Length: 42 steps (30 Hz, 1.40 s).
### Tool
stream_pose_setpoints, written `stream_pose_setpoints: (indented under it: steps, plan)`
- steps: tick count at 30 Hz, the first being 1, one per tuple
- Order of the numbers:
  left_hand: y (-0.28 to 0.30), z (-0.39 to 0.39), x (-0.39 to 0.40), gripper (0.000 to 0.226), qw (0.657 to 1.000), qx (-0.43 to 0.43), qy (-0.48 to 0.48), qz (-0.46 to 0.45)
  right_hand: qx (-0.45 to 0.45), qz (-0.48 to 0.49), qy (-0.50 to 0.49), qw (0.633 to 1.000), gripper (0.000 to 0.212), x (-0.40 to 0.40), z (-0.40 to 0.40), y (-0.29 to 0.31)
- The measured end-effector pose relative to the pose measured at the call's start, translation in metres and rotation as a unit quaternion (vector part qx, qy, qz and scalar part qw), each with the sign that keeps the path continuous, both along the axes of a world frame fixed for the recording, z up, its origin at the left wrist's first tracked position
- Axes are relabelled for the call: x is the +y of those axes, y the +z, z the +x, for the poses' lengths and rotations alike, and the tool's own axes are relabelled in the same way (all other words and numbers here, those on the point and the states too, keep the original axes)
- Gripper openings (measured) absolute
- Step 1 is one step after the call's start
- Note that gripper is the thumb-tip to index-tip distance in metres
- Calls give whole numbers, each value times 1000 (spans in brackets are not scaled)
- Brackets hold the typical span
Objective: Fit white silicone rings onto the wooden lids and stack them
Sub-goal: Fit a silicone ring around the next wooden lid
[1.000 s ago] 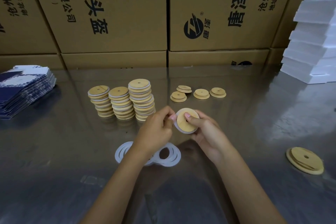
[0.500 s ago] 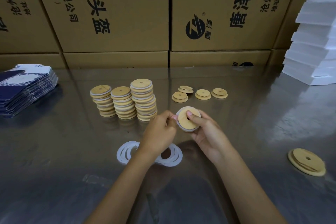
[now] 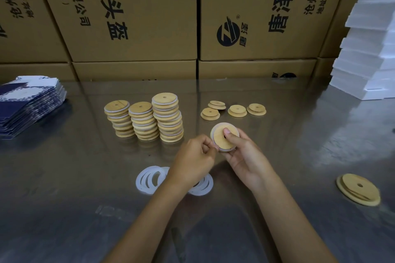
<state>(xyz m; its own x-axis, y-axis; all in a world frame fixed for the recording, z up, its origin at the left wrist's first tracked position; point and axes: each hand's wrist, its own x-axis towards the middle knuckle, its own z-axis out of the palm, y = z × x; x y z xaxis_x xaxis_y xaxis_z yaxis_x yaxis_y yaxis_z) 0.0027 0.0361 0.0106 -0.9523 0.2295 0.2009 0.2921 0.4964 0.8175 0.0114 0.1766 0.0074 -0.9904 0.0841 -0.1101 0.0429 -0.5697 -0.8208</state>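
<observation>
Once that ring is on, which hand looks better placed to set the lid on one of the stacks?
Probably the left hand. It sits nearer the three stacks, while the right hand cradles the lid on the far side. The left, though, only pinches the ring at the lid's edge, so it would need a handover first.

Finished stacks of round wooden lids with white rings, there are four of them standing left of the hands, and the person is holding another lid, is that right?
Not quite: the head view shows three stacks of round wooden lids with white rings, not four, standing left of the hands. The rest holds: the right hand grips another round wooden lid while the left hand pinches its edge.
</observation>
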Motion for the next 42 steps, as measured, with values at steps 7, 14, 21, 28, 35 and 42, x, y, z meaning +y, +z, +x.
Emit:
stream_pose_setpoints:
  steps: [7,14,21,28,35,42]
  plan:
    - [3,-4,-5,13,996,-5,60,58,34,46,-26,998,34,-4,2,2]
    - [7,-2,-1,15,974,-125,29,185,72,53,-33,995,25,-9,3,4]
    - [3,-5,-2,16,979,-121,64,152,109,128,-53,984,15,-12,5,5]
    - [12,-8,-14,15,974,192,56,101,216,308,-83,923,21,-14,5,4]
    - [12,-6,-14,8,962,271,15,19,245,359,-98,895,22,-17,4,2]
    - [12,-9,-12,15,969,59,25,237,170,326,-81,926,26,-16,2,1]
